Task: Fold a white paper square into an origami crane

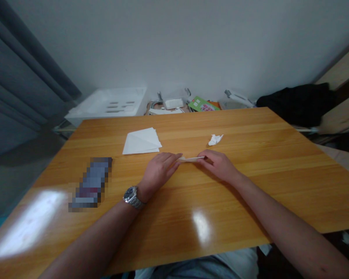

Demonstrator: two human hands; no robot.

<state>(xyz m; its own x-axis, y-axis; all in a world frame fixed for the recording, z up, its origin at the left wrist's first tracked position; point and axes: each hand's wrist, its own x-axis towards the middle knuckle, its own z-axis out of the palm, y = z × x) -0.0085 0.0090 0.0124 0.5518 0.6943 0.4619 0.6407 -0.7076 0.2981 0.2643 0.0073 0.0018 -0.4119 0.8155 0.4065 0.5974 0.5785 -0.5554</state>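
A narrow folded piece of white paper [192, 159] is stretched between my two hands, seen nearly edge-on over the middle of the table. My left hand [162, 169], with a metal watch [133, 197] on its wrist, pinches the left end between thumb and fingers. At the other end my right hand [216, 164] pinches the paper the same way. Beyond the left hand lies a small stack of white paper sheets [142, 141]. A crumpled scrap of white paper [215, 140] rests just past my right hand.
A phone-like object [93, 182], blurred by pixels, lies on the wooden table [235, 217] at left. Behind the far edge are a white plastic tray [128, 93], a green booklet [203, 104] and black cloth [296, 102]. A grey curtain [20, 69] hangs at left.
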